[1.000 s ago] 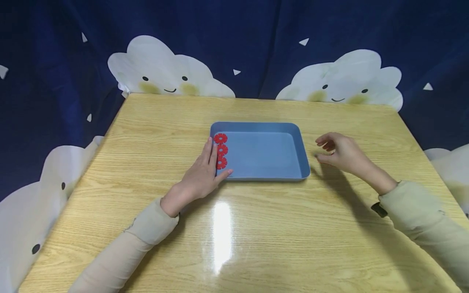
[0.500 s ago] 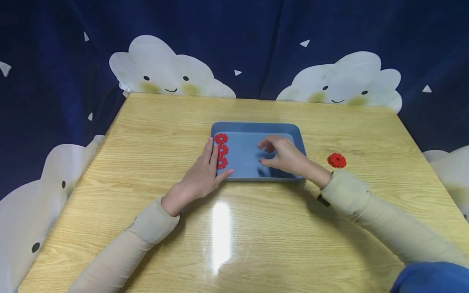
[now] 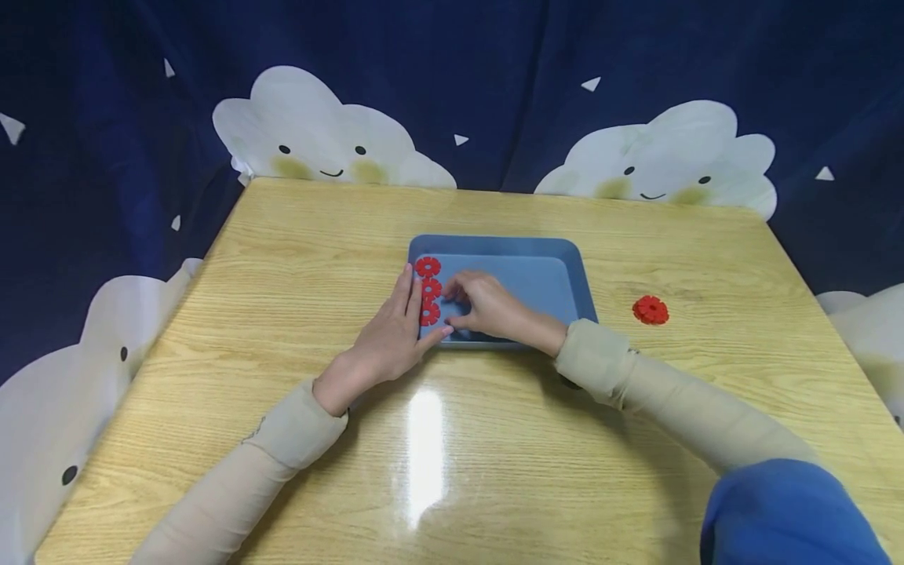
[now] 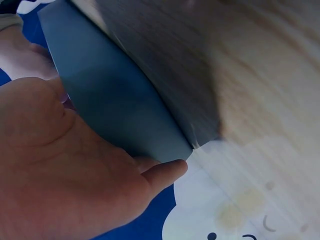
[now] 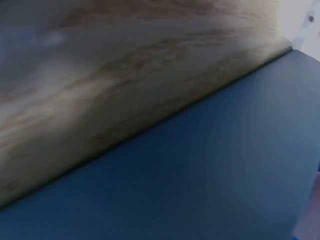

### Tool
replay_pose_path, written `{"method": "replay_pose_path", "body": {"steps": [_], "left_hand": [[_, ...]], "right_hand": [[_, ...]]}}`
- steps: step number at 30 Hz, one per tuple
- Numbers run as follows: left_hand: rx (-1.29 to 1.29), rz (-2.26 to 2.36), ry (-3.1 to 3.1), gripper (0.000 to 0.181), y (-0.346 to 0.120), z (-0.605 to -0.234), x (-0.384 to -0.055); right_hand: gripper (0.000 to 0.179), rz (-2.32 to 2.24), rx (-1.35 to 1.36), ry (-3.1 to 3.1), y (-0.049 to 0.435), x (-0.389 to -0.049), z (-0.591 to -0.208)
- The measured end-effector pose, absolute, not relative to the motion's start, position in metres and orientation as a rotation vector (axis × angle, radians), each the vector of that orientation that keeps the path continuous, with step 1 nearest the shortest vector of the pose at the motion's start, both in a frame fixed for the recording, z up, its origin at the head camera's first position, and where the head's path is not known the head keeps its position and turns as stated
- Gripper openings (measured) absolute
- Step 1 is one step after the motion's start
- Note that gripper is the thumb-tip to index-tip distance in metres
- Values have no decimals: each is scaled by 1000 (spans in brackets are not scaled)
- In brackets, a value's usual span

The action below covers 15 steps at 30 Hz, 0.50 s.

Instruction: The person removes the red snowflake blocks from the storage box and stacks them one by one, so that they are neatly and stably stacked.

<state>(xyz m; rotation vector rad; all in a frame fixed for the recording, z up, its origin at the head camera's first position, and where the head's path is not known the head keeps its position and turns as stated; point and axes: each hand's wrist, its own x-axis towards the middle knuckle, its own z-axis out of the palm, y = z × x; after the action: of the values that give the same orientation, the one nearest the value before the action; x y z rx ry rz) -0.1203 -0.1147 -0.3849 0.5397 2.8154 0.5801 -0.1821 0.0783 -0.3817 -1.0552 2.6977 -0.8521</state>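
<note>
My left hand (image 3: 384, 341) rests along the left wall of a shallow blue tray (image 3: 494, 245), fingers straight and thumb at the front rim. The left wrist view shows this hand (image 4: 75, 165) against the tray's outer wall (image 4: 110, 80). Inside the tray, three red notched flower-shaped discs lie in a column at the left: a far disc (image 3: 428, 267), a middle disc (image 3: 431, 289) and a near disc (image 3: 429, 313). My right hand (image 3: 487, 306) hovers over the tray just right of them, thumb and fingers apart with nothing visible between them. The right wrist view shows mostly the tray's outer wall (image 5: 200, 165).
A small pile of red discs (image 3: 650, 309) lies on the wooden table (image 3: 565, 455) to the right of the tray. A dark blue curtain (image 3: 494, 78) with white clouds hangs behind the table. A blue rounded shape (image 3: 784, 510) shows at the lower right.
My right hand has moved left from the pile of discs, over the tray, to beside the three discs. The pile it covered is now visible. My left hand has stayed put.
</note>
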Motion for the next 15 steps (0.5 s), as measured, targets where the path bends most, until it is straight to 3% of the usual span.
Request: {"method": "replay_pose_path", "body": {"steps": [15], "left_hand": [[570, 554, 2833, 88, -113, -380, -118]], "right_hand": [[40, -862, -1176, 2686, 59, -183, -394]]}}
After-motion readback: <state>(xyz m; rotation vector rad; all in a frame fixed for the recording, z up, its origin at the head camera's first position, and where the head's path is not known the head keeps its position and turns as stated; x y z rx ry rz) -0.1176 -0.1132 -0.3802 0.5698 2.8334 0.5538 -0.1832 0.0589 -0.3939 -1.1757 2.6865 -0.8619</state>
